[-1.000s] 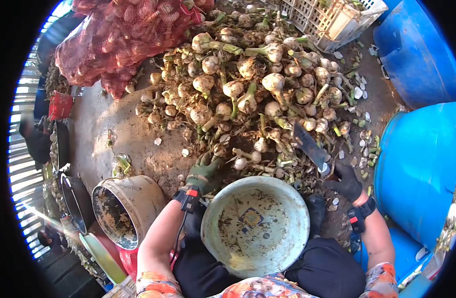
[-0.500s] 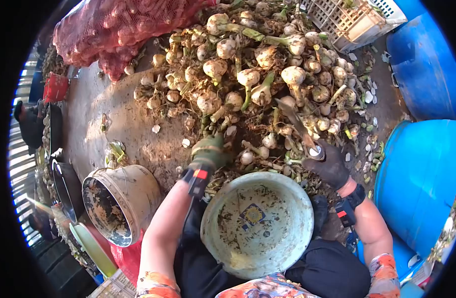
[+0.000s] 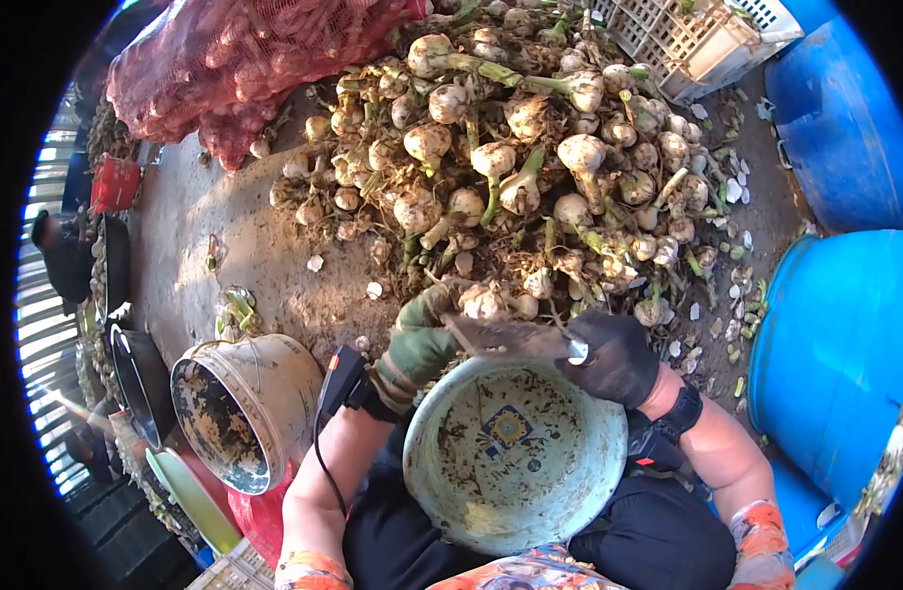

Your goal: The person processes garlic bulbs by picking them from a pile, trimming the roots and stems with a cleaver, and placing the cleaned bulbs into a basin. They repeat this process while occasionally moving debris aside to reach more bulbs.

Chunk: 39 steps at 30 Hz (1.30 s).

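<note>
Both my hands wear dirty gloves. My right hand (image 3: pixel 613 360) is closed round the handle of a knife (image 3: pixel 510 339), whose broad dark blade points left above the basin. My left hand (image 3: pixel 418 344), in a green glove, is closed on a garlic bulb (image 3: pixel 483 301) just beyond the blade; its fingertips are partly hidden. Under both hands a pale green basin (image 3: pixel 609 433) rests between my legs, with dirt and scraps inside. A large heap of garlic bulbs with stalks (image 3: pixel 495 157) lies in front of my hands.
Red mesh sacks of bulbs (image 3: pixel 245 59) lie at the upper left. A tipped white bucket (image 3: pixel 294 379) is left of the basin. Blue tubs (image 3: pixel 835 354) stand on the right, with a plastic crate (image 3: pixel 677 49) at the upper right. A person in dark clothes (image 3: pixel 63 258) is at far left.
The knife has swung from pointing up over the heap to lying across the basin's far rim. My right hand has moved left and down; my left hand has drawn back with a bulb.
</note>
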Tool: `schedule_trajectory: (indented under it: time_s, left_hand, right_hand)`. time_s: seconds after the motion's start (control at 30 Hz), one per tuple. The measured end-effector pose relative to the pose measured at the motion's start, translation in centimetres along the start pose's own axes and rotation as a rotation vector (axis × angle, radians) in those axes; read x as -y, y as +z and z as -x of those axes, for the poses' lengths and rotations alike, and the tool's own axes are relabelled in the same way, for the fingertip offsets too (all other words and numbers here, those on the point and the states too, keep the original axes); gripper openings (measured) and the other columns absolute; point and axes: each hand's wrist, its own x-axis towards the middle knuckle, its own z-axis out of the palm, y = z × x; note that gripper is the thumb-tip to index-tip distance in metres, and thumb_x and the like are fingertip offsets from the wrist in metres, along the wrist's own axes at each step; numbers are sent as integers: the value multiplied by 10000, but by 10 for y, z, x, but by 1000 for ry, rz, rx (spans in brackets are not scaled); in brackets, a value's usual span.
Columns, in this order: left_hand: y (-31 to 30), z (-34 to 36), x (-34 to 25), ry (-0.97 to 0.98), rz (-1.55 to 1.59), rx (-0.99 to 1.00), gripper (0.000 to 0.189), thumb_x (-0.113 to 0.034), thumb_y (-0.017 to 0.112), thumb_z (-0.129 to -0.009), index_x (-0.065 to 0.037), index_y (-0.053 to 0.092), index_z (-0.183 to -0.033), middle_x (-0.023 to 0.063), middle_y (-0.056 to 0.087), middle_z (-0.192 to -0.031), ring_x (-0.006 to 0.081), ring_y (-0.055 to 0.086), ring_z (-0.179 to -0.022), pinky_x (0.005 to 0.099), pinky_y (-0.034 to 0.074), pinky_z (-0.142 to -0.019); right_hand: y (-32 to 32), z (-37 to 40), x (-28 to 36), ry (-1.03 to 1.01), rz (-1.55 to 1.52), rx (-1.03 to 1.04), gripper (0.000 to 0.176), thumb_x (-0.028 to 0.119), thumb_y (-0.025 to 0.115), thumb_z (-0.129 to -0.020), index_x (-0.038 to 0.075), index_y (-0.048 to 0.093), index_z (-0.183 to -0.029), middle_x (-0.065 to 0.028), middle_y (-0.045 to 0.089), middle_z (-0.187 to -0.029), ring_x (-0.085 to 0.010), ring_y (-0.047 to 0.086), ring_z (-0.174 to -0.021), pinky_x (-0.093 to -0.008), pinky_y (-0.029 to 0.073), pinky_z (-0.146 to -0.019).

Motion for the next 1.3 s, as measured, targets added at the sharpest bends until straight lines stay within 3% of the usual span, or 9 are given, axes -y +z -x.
schedule_trajectory:
  time_s: [0.4, 0.43, 0.53, 0.77, 0.83, 1.0, 1.1, 1.23, 1.3]
  left_hand:
    - [-3, 14, 36, -466, 730, -28, 495, -410, 320, -954, -29, 433, -1249, 160, 539, -1188, 300, 581, -1012, 453, 458, -916]
    - [0, 20, 39, -235, 265, -28, 426, -327, 375, -954, -20, 428, -1245, 139, 552, -1167, 266, 605, -970, 413, 508, -858]
    - [15, 19, 34, -475, 596, -136, 347, -196, 427, -940, -29, 420, -1245, 105, 568, -1122, 223, 608, -956, 365, 538, -821]
    - [18, 26, 31, -542, 300, -85, 295, -16, 496, -883, -35, 502, -1178, 77, 592, -1079, 164, 615, -913, 287, 537, -758]
    - [21, 38, 37, -96, -1134, 209, 276, -32, 577, -842, -25, 553, -1117, 62, 590, -1097, 141, 613, -866, 264, 517, -721]
    - [56, 47, 34, -209, -394, 177, 291, -75, 678, -783, -40, 584, -1056, 30, 580, -1066, 98, 550, -943, 234, 475, -762]
    - [49, 37, 41, -198, -845, -18, 290, -58, 682, -776, -24, 585, -1047, -5, 629, -888, 84, 571, -826, 239, 476, -757]
    - [44, 36, 63, -404, -1311, 108, 399, -67, 684, -774, -46, 539, -1146, 15, 614, -1030, 118, 571, -960, 274, 462, -851]
    - [50, 35, 69, -263, -878, 48, 507, -105, 710, -759, -43, 486, -1210, 54, 570, -1105, 151, 524, -1050, 323, 439, -897]
  right_hand:
    - [-9, -1, 32, -136, 32, -53, 171, 162, 669, -590, 105, 566, -714, -88, 531, -642, -285, 565, -585, -373, 448, -491]
    - [-9, 1, 32, -146, 33, -78, 172, 174, 669, -591, 107, 567, -712, -85, 527, -637, -281, 563, -578, -375, 442, -482]
    - [-11, 5, 37, -131, 68, -66, 180, 198, 664, -602, 108, 569, -726, -86, 521, -629, -280, 559, -572, -384, 433, -474]
    - [2, 17, 28, -147, 65, -120, 146, 193, 645, -616, 115, 569, -713, -81, 510, -614, -290, 550, -542, -390, 439, -476]
    - [8, 23, 12, -82, 59, -98, 116, 201, 634, -663, 109, 578, -706, -102, 552, -623, -297, 575, -563, -381, 460, -500]
    - [17, 49, -37, 439, 252, 84, 224, 306, 639, -753, 86, 598, -734, -151, 619, -698, -286, 623, -651, -357, 482, -536]
    - [12, 45, -17, 458, -223, -61, 318, 343, 725, -709, 57, 591, -748, -71, 596, -634, -181, 589, -576, -300, 455, -523]
    - [-5, 32, 31, 521, -682, 163, 386, 290, 810, -634, 23, 599, -814, -7, 583, -714, -89, 547, -672, -241, 457, -626]
    - [3, 33, 34, 414, -513, 181, 378, 246, 789, -651, 14, 614, -893, -28, 613, -777, -98, 566, -702, -251, 472, -659]
